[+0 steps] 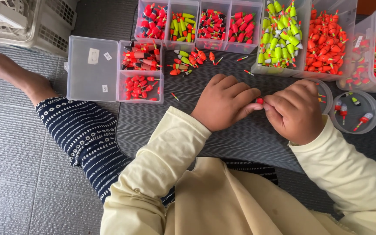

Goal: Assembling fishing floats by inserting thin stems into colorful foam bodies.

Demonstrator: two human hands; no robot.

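My left hand point(223, 102) and my right hand point(295, 111) meet over a dark ribbed mat point(223, 139). Both pinch one small red fishing float point(260, 101) between their fingertips; most of it is hidden by the fingers. A loose heap of red, orange and green floats point(188, 61) lies on the mat just beyond my left hand. Close to my right hand stands a round clear tub point(354, 111) with a few floats in it.
Clear bins of red floats point(327, 41) and yellow-green floats point(279, 37) line the far edge, beside smaller divided boxes point(196, 24). An open compartment box point(140, 72) with its lid flat sits left. My patterned trouser leg point(83, 135) and bare foot point(1, 65) stretch left; white crates point(27, 21) stand behind.
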